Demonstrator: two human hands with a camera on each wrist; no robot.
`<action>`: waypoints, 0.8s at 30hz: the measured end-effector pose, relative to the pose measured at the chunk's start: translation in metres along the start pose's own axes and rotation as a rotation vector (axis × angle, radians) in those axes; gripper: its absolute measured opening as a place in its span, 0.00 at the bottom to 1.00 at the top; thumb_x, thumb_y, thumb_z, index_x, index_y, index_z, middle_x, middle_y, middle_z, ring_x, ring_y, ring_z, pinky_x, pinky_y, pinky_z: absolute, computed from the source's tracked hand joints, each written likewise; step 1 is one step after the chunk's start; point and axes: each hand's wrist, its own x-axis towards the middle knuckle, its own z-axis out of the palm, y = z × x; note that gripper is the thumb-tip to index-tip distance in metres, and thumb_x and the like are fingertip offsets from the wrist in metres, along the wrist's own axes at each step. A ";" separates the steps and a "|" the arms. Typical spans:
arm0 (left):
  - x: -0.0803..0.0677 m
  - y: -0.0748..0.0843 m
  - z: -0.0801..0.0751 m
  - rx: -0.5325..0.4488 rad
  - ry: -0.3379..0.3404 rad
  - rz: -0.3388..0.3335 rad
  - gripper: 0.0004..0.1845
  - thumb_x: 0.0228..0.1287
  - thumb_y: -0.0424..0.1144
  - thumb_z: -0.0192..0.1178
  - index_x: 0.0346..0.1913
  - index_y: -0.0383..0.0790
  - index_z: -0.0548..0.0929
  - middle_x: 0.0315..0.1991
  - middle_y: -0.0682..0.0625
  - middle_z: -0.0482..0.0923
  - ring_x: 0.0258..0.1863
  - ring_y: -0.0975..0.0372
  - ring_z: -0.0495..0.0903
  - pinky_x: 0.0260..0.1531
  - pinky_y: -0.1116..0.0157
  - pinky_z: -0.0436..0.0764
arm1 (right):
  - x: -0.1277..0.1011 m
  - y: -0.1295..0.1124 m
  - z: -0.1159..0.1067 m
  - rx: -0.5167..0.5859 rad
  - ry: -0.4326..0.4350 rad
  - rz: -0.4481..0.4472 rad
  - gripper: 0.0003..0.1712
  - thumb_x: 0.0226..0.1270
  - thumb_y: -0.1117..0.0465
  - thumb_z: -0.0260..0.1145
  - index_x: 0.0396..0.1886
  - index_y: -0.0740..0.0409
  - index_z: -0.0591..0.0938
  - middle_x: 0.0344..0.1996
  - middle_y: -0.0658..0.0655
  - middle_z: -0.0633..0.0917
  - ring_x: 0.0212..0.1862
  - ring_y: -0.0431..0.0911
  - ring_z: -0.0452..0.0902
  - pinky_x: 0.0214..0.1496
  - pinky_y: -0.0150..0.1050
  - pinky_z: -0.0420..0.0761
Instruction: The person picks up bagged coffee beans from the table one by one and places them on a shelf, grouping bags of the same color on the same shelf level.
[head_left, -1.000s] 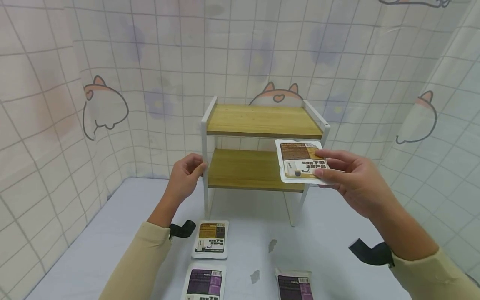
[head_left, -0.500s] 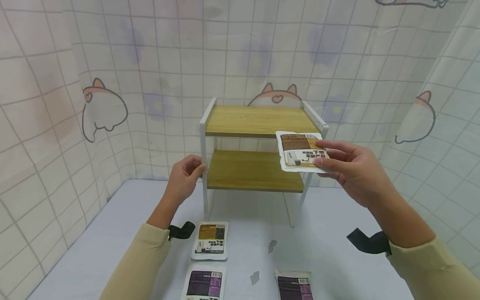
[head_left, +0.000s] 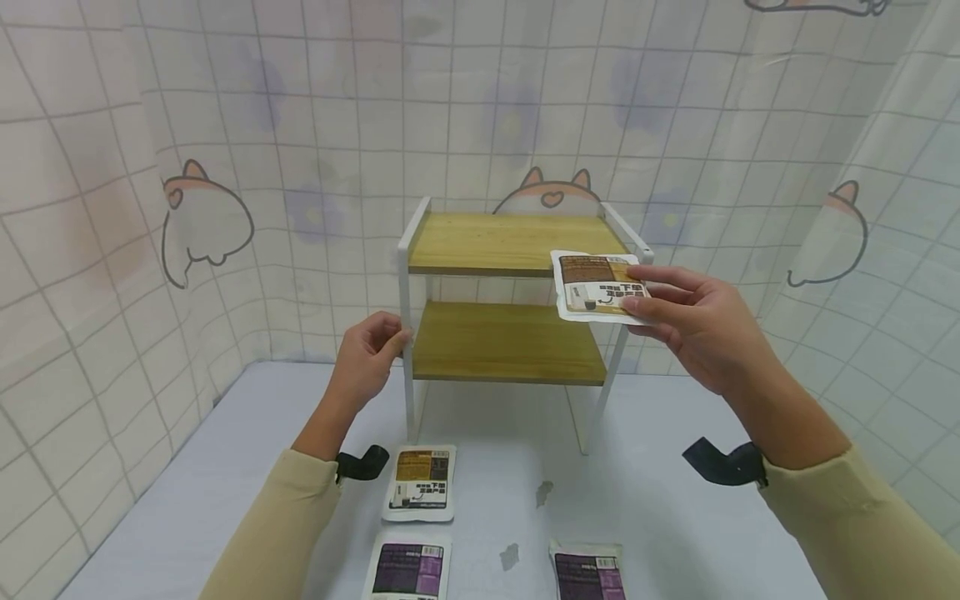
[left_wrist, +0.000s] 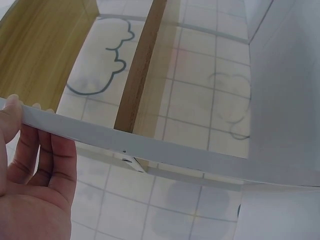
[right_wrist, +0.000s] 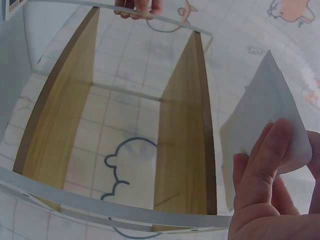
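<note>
My right hand [head_left: 693, 325] pinches a flat white food pouch [head_left: 588, 292] with a brown and yellow label, thumb on top. The pouch is in front of the right part of the upper board [head_left: 510, 237] of a two-tier shelf. In the right wrist view the pouch's plain white underside [right_wrist: 270, 110] shows, apart from the boards. My left hand [head_left: 367, 354] holds the shelf's white left front post [head_left: 407, 375]. The left wrist view shows its thumb on one side of that white bar [left_wrist: 165, 150] and fingers on the other.
A yellow-brown labelled pouch [head_left: 422, 483] lies in front of the shelf's left leg. Nearer are two purple-labelled pouches, one left [head_left: 408, 571] and one right [head_left: 590, 573], cut by the frame edge. The lower board [head_left: 510, 342] sits under the upper one. A grid-patterned curtain [head_left: 337, 100] hangs behind.
My right hand has lifted the pouch from in front of the lower board up to the upper board's front edge, and slightly left. My left hand keeps its hold on the post.
</note>
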 end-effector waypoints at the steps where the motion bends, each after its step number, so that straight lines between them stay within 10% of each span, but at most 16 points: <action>1: 0.000 0.000 0.000 -0.002 0.000 -0.004 0.11 0.75 0.43 0.61 0.46 0.37 0.82 0.39 0.39 0.82 0.38 0.50 0.79 0.39 0.70 0.80 | 0.001 0.000 0.000 0.006 0.002 0.006 0.31 0.68 0.60 0.73 0.69 0.54 0.77 0.64 0.55 0.73 0.55 0.48 0.82 0.52 0.32 0.86; 24: 0.001 -0.001 0.000 -0.018 -0.005 -0.011 0.11 0.76 0.42 0.61 0.49 0.36 0.83 0.43 0.39 0.84 0.41 0.53 0.80 0.42 0.73 0.81 | 0.025 -0.004 0.003 0.038 0.022 0.070 0.39 0.62 0.55 0.78 0.71 0.58 0.75 0.74 0.57 0.62 0.57 0.48 0.80 0.53 0.31 0.85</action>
